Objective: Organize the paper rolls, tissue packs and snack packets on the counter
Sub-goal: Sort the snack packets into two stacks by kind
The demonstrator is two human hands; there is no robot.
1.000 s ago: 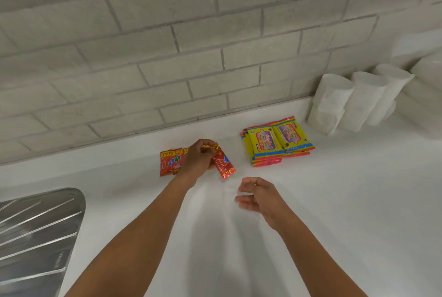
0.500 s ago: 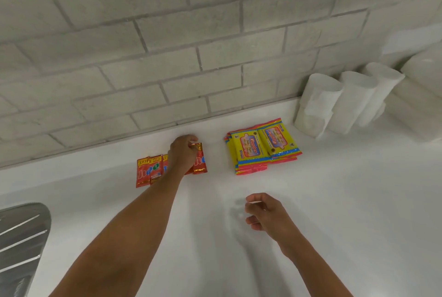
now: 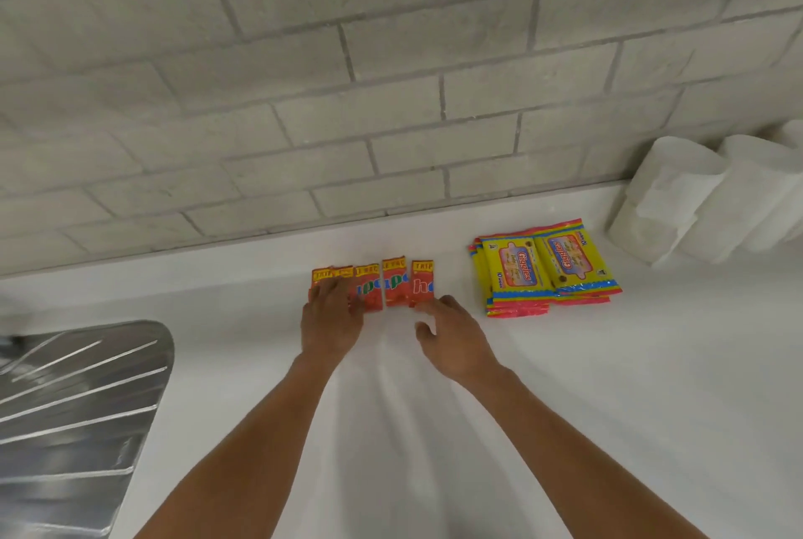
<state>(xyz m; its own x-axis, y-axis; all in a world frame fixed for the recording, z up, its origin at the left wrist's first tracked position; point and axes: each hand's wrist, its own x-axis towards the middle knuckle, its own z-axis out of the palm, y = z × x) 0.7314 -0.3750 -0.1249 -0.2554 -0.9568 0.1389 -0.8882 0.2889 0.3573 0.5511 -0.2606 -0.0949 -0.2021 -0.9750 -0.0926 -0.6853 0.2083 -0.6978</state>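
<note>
Looks like a home kitchen: white counter [image 3: 565, 386] against a wall of pale grey brick-pattern tiles [image 3: 304, 73], with the ribbed stainless drainboard [image 3: 74, 404] of a sink set into the counter at the left edge. Household stock on the counter fits that: white paper rolls [image 3: 678, 199] against the wall at right, yellow tissue packs [image 3: 547, 269] near them, small red snack packets [image 3: 382, 284] in a row.

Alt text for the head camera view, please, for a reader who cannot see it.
Two bare hands, the left hand and right hand, rest flat on a row of red snack packets lined up on a white counter near a grey brick wall. To the right lie stacked yellow tissue packs, then white paper rolls; a steel draining board sits at left.
</note>
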